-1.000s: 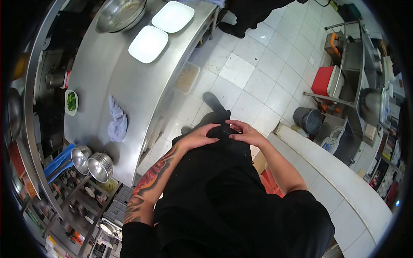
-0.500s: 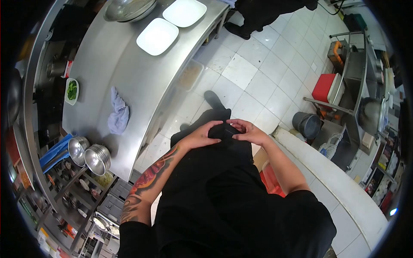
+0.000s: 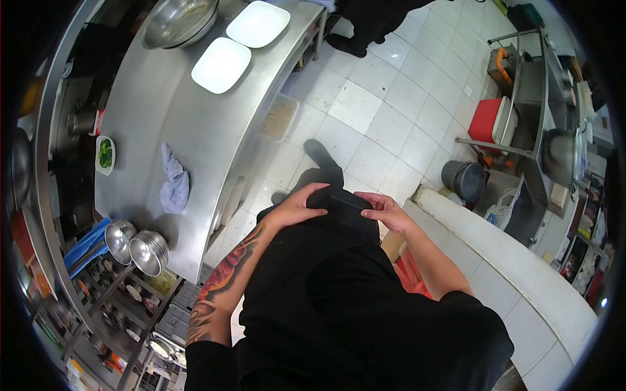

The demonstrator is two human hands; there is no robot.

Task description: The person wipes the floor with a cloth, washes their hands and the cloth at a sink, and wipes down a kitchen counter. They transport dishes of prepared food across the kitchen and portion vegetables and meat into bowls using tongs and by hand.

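Note:
Low at the front of my body, both hands grip a black apron (image 3: 336, 207) by its stitched edge. My left hand (image 3: 298, 208) pinches one end between thumb and fingers, below a tattooed forearm. The other end sits in my right hand (image 3: 387, 214), its thumb and fingertips closed on the cloth. A short stretch of edge with a pale line of stitching spans the gap between them. Fingertips behind the fabric are partly hidden.
Left of me runs a steel counter (image 3: 147, 117) with white plates (image 3: 222, 65), a purple cloth (image 3: 175, 182), a dish of greens (image 3: 105, 155) and metal bowls (image 3: 149, 253). A person's dark legs (image 3: 365, 26) stand ahead. At right are a low ledge (image 3: 495, 254) and a bucket (image 3: 464, 180).
My hands have drawn slightly apart, and the stitched edge now shows stretched between them. The camera view has shifted a little, moving the counter and plates left and down.

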